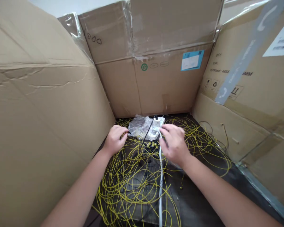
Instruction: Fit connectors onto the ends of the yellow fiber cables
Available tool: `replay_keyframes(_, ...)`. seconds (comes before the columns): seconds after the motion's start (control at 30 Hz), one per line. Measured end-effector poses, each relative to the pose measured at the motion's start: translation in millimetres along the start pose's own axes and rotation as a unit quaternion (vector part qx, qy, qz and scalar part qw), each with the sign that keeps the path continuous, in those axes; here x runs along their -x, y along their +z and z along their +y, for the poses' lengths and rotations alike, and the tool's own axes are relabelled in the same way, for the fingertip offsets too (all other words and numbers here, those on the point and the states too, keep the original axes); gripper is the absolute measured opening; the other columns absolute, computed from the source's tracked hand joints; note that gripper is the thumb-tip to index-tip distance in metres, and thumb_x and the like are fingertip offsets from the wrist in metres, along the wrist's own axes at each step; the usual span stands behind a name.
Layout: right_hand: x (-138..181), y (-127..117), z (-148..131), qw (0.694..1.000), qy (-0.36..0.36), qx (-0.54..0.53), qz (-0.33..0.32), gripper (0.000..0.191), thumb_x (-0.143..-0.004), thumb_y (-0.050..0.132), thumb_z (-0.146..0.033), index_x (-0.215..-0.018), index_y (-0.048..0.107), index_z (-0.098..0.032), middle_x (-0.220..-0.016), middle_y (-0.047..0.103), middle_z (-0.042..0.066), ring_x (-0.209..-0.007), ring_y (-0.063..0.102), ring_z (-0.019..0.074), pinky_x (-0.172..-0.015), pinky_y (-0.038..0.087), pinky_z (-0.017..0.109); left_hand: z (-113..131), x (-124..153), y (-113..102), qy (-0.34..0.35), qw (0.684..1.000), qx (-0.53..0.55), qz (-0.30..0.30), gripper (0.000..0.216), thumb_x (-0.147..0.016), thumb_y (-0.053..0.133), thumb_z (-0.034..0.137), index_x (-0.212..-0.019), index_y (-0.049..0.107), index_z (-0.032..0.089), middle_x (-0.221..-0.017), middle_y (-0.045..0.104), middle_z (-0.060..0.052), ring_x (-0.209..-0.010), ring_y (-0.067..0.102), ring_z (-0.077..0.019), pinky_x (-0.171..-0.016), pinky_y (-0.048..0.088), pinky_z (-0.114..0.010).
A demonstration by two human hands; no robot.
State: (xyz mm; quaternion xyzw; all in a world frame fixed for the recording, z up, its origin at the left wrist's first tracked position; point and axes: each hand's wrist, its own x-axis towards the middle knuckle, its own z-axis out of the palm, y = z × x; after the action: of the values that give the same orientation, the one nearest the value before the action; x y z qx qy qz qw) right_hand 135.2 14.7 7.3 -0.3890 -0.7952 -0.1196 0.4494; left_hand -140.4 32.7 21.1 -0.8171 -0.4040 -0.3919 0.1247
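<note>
My left hand is closed in a pinch, thumb against fingers. A small dark piece shows at its fingertips, too small to name, beside a crumpled clear plastic bag. My right hand is held over the white power strip, its thumb and index finger apart beside the strip's right side. A black plug sits at the strip's far end. From the near end a thick white cable runs toward me, passing close to my right thumb. Tangled thin yellow wires spread below and between my hands.
A dark tabletop lies under the wires. Small yellow-and-black connectors cluster in front of the strip. More yellow wires loop at the right. Large cardboard boxes stand at the left, back and right, walling in the workspace.
</note>
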Motion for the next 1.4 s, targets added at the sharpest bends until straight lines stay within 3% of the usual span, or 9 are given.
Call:
replay_keyframes(0.27, -49.9, 56.6, -47.1, 0.965, 0.008, -0.202, -0.167, 0.017, -0.087, 0.046, -0.024, -0.093, 0.061, -0.017, -0.088, 0.063, 0.007, -0.084, 0.054, 0.0187, -0.076, 0.040, 0.033, 27.4, -3.1, -5.2, 0.045, 0.998, 0.032, 0.013, 0.023, -0.079, 0.054, 0.012, -0.099, 0.062, 0.020, -0.094, 0.067, -0.005, -0.088, 0.056, -0.0180, -0.083, 0.045, -0.037)
replay_keyframes(0.47, -56.6, 69.3, -47.1, 0.911, 0.098, -0.378, -0.132, 0.027, -0.082, 0.054, -0.029, -0.060, 0.061, -0.015, -0.064, 0.055, 0.001, -0.062, 0.049, 0.0109, -0.062, 0.039, 0.024, 19.2, 3.4, -5.6, 0.010, 0.994, 0.067, 0.082, 0.020, -0.078, 0.057, 0.012, -0.094, 0.066, 0.021, -0.084, 0.068, -0.004, -0.078, 0.057, -0.0155, -0.073, 0.049, -0.032)
replay_keyframes(0.57, -54.6, 67.6, -36.1, 0.841, 0.246, -0.473, -0.091, 0.028, -0.075, 0.061, -0.039, -0.063, 0.063, -0.013, -0.062, 0.052, -0.001, -0.058, 0.046, 0.0086, -0.058, 0.039, 0.023, 10.8, 10.0, -1.6, -0.040, 0.989, 0.077, 0.120, 0.014, -0.078, 0.059, 0.015, -0.087, 0.069, 0.020, -0.080, 0.068, -0.004, -0.076, 0.058, -0.0149, -0.072, 0.050, -0.031)
replay_keyframes(0.67, -56.6, 61.3, -22.2, 0.723, 0.396, -0.566, 0.008, 0.030, -0.066, 0.070, -0.041, -0.075, 0.066, -0.013, -0.059, 0.050, -0.003, -0.048, 0.042, 0.0053, -0.050, 0.038, 0.020, 0.2, 16.6, 4.9, -0.089, 0.987, 0.063, 0.118, 0.011, -0.078, 0.059, 0.018, -0.081, 0.070, 0.019, -0.077, 0.069, -0.003, -0.075, 0.059, -0.0148, -0.073, 0.050, -0.030)
replay_keyframes(0.77, -63.1, 47.6, -10.1, 0.637, 0.415, -0.637, 0.126, 0.032, -0.060, 0.076, -0.036, -0.082, 0.066, -0.014, -0.062, 0.053, -0.004, -0.048, 0.046, 0.0044, -0.049, 0.042, 0.019, -12.1, 22.6, 12.6, -0.139, 0.986, 0.025, 0.086, 0.013, -0.078, 0.058, 0.021, -0.077, 0.070, 0.020, -0.076, 0.069, -0.003, -0.074, 0.060, -0.0154, -0.074, 0.050, -0.030)
replay_keyframes(0.87, -69.9, 31.9, 0.7, 0.598, 0.390, -0.666, 0.217, 0.030, -0.060, 0.077, -0.029, -0.083, 0.064, -0.015, -0.064, 0.057, -0.003, -0.056, 0.055, 0.0067, -0.061, 0.051, 0.022, -24.8, 28.4, 19.8, -0.192, 0.980, -0.017, 0.052, 0.015, -0.078, 0.056, 0.024, -0.076, 0.071, 0.020, -0.077, 0.070, -0.003, -0.075, 0.061, -0.0165, -0.075, 0.050, -0.031)
replay_keyframes(1.23, -97.0, -12.3, 53.0, 0.526, 0.347, -0.692, 0.351, 0.008, -0.086, 0.052, -0.018, -0.080, 0.056, -0.015, -0.080, 0.063, -0.001, -0.087, 0.063, 0.0096, -0.088, 0.050, 0.027, -49.2, 42.7, 27.1, -0.302, 0.941, -0.132, -0.083, 0.023, -0.076, 0.051, 0.027, -0.078, 0.073, 0.022, -0.081, 0.071, -0.003, -0.080, 0.061, -0.0220, -0.075, 0.048, -0.032)
replay_keyframes(1.33, -97.6, -24.5, 56.4, 0.548, 0.331, -0.682, 0.354, 0.007, -0.086, 0.051, -0.019, -0.080, 0.055, -0.017, -0.080, 0.063, -0.003, -0.087, 0.063, 0.0084, -0.087, 0.050, 0.026, -53.9, 45.1, 27.2, -0.315, 0.934, -0.141, -0.096, 0.023, -0.075, 0.051, 0.027, -0.077, 0.073, 0.022, -0.077, 0.070, -0.005, -0.079, 0.061, -0.0239, -0.073, 0.048, -0.033)
replay_keyframes(1.4, -87.9, -26.1, 48.6, 0.600, 0.329, -0.653, 0.325, 0.002, -0.081, 0.056, -0.018, -0.083, 0.055, -0.017, -0.078, 0.063, -0.003, -0.082, 0.064, 0.0098, -0.083, 0.052, 0.027, -56.3, 45.2, 26.9, -0.314, 0.933, -0.138, -0.109, 0.021, -0.073, 0.052, 0.025, -0.079, 0.072, 0.021, -0.079, 0.070, -0.005, -0.080, 0.060, -0.0244, -0.075, 0.048, -0.034)
